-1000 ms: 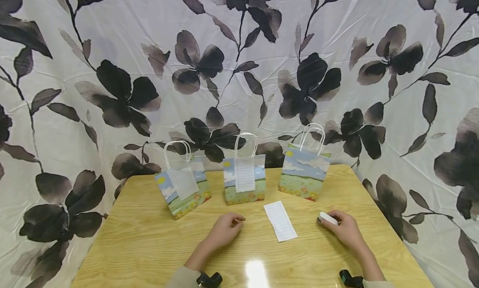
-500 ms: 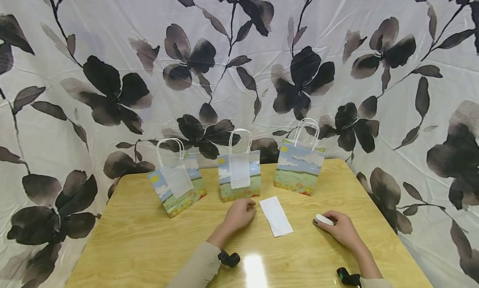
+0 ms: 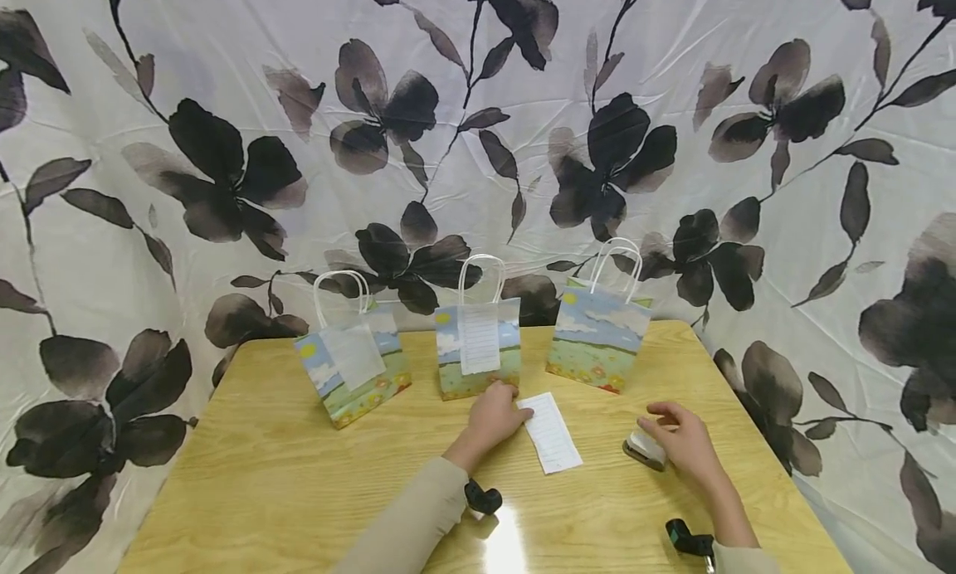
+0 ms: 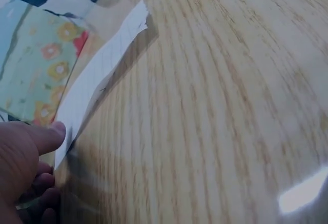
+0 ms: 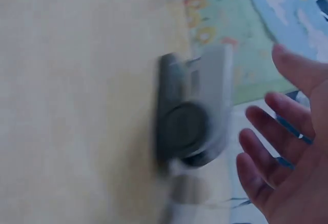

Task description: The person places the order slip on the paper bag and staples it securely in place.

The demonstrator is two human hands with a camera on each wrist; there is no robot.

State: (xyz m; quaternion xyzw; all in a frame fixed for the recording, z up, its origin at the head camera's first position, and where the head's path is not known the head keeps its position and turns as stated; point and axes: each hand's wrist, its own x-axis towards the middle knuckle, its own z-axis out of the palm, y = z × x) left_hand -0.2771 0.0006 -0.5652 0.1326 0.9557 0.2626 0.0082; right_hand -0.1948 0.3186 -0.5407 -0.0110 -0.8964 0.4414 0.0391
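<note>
A thin, lined paper strip, torn at one end and slightly curved, lies on the wood-grained table, its near-left edge pinched by the left hand at nine o'clock. At three o'clock, a compact, rounded stapler sits beside the right hand, fingers loosely spread, holding nothing. Glossy printed paper bags stand from ten to one o'clock.
</note>
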